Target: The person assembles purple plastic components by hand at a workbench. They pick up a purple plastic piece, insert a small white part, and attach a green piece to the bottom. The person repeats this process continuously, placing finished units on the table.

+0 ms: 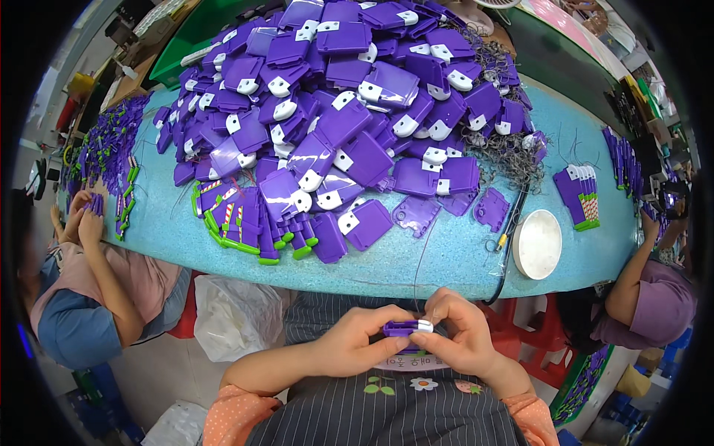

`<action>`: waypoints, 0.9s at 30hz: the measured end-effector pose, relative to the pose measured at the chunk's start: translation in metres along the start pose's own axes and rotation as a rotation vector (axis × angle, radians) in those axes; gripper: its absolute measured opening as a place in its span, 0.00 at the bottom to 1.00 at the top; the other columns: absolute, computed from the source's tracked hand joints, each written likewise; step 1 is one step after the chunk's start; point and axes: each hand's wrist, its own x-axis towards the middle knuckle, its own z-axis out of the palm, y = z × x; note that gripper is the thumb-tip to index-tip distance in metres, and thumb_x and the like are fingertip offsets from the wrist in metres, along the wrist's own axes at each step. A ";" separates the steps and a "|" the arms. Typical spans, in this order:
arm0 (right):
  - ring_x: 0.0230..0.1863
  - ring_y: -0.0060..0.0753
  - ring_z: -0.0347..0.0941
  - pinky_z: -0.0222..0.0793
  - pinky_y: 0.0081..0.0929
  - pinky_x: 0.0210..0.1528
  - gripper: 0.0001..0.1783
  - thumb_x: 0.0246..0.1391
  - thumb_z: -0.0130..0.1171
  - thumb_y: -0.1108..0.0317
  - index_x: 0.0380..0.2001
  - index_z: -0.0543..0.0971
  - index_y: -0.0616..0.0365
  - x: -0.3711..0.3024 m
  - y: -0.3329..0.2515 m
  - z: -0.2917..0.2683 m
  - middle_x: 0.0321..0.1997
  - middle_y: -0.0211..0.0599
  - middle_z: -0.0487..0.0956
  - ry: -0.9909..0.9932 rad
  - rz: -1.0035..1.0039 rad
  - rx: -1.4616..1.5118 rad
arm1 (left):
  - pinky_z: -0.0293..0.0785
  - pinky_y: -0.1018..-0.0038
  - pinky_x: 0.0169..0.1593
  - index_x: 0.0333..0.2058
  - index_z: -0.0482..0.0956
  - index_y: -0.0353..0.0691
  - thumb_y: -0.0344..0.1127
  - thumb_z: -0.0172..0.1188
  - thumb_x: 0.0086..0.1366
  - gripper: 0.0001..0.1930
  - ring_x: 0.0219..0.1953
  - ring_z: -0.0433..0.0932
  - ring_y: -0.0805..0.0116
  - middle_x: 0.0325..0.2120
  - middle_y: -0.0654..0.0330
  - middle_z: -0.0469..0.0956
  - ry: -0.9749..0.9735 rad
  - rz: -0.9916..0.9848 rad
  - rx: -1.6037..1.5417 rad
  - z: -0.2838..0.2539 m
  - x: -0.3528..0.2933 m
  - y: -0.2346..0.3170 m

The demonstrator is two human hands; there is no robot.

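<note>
The flat purple plastic case with a white end (400,328) sits edge-on between both hands, above the lap and just off the near edge of the light-blue speckled desk (461,260). The left hand (363,336) has its fingers closed around the purple end; the right hand (459,332) pinches the white end (whether it also grips the thin dark wire (419,267) I cannot tell). A slot shows along the case's edge, so this one looks unfinished. The fanned purple pieces with green tips and striped strips (581,197) at right seem further along. Most appears left: a huge heap of purple-and-white cases (357,111) and tangled grey wires (513,162).
</note>
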 end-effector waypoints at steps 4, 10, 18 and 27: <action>0.23 0.20 0.63 0.57 0.20 0.25 0.12 0.42 0.67 0.70 0.26 0.73 0.59 -0.002 0.002 -0.006 0.25 0.30 0.70 0.081 -0.021 -0.054 | 0.71 0.71 0.40 0.41 0.73 0.31 0.28 0.57 0.59 0.11 0.36 0.76 0.62 0.34 0.53 0.76 0.046 0.161 0.094 -0.004 0.008 0.002; 0.21 0.19 0.67 0.61 0.18 0.22 0.15 0.44 0.67 0.67 0.33 0.76 0.64 -0.009 -0.023 -0.004 0.23 0.32 0.73 -0.045 0.323 -0.092 | 0.67 0.80 0.34 0.39 0.71 0.31 0.28 0.55 0.62 0.09 0.31 0.72 0.78 0.30 0.60 0.74 0.423 0.221 -0.208 -0.004 0.005 0.011; 0.23 0.25 0.69 0.62 0.22 0.24 0.10 0.48 0.63 0.69 0.30 0.77 0.64 -0.022 -0.013 0.001 0.24 0.36 0.74 -0.025 0.159 -0.175 | 0.67 0.83 0.34 0.41 0.70 0.31 0.30 0.52 0.65 0.09 0.30 0.69 0.82 0.29 0.64 0.74 0.335 0.096 -0.327 0.022 0.004 -0.006; 0.30 0.27 0.68 0.62 0.24 0.34 0.10 0.48 0.63 0.69 0.30 0.77 0.65 -0.006 0.003 0.002 0.27 0.36 0.72 0.032 0.229 -0.009 | 0.69 0.78 0.37 0.39 0.69 0.31 0.28 0.53 0.63 0.08 0.31 0.72 0.74 0.32 0.57 0.74 0.427 0.158 -0.098 0.025 0.007 -0.017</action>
